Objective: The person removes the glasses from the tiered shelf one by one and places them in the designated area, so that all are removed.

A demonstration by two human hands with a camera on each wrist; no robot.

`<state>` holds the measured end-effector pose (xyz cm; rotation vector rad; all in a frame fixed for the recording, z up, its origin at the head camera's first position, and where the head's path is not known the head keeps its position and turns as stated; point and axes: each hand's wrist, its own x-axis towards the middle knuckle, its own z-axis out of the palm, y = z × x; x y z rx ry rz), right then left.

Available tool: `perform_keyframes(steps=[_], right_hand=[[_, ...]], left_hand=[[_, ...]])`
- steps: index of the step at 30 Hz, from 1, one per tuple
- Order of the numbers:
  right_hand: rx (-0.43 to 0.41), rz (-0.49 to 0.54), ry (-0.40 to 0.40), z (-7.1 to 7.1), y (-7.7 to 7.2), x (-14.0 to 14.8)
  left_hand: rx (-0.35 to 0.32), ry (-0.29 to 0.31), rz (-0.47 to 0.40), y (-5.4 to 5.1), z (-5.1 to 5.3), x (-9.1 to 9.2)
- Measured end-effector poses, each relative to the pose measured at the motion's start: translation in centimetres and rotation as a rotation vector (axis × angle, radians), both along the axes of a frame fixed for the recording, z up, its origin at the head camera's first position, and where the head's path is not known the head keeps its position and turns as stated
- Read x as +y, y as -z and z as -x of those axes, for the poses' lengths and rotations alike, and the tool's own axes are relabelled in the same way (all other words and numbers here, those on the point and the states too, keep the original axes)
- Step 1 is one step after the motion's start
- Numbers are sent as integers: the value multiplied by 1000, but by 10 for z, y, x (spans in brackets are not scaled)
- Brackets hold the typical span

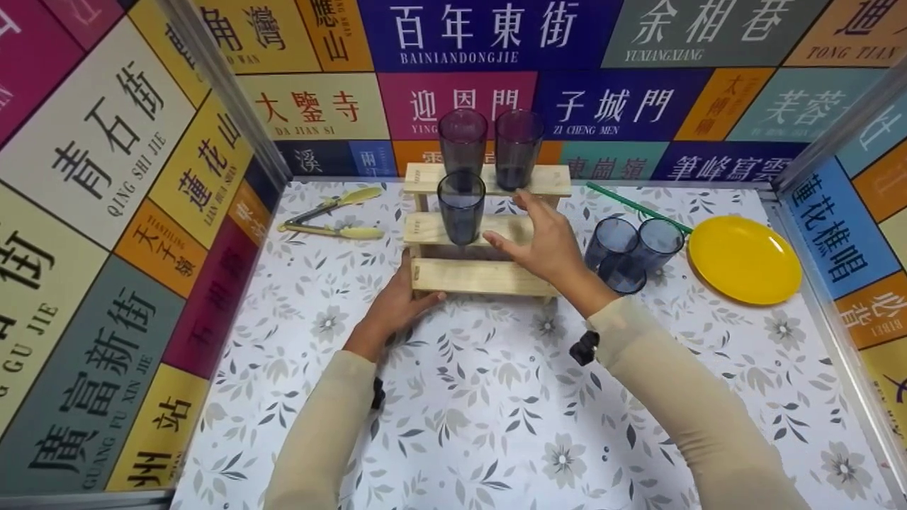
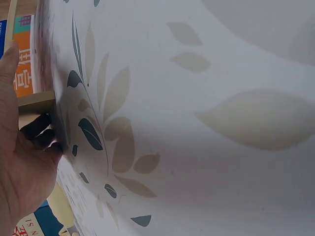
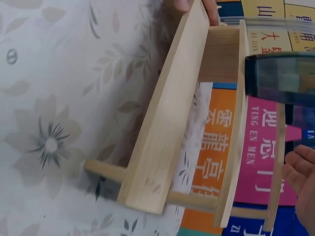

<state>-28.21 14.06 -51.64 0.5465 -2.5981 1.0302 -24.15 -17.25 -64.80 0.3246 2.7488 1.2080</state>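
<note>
A three-step wooden rack point(image 1: 482, 276) stands near the back wall. My left hand point(image 1: 400, 304) grips its lower left end, thumb in front; the left wrist view shows fingers point(image 2: 42, 132) curled at the wood. Two dark purple glasses, a left one point(image 1: 463, 138) and a right one point(image 1: 519, 145), stand on the top step. A blue-grey glass point(image 1: 462, 209) stands towards the left of the middle step. My right hand point(image 1: 549, 241) is over the rack's right side, thumb and fingers spread, holding nothing. Its fingertips are close to the right purple glass's base; contact cannot be told.
Right of the rack, three blue glasses point(image 1: 660, 241) stand close together on the patterned tablecloth point(image 1: 496, 397). Behind them lies a green stick point(image 1: 623, 202), beside a yellow plate point(image 1: 744, 258). Tongs point(image 1: 329, 230) with yellow tips lie at the left. Printed panels point(image 1: 460, 106) wall in the table.
</note>
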Motion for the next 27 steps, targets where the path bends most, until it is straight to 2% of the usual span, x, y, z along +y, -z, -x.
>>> perform_keyframes(steps=[6, 10, 15, 18, 27], right_hand=[[-28, 4, 0, 8, -5, -26], [-52, 25, 4, 14, -8, -40], [-138, 50, 23, 18, -10, -54], [-157, 72, 18, 21, -10, -61], [-101, 129, 34, 26, -10, -77]], left_hand=[[41, 15, -47, -2, -1, 2], [41, 13, -73, -4, -1, 3], [31, -7, -43, -2, -1, 1], [33, -4, -46, 0, -1, 0], [2, -18, -65, -1, -2, -1]])
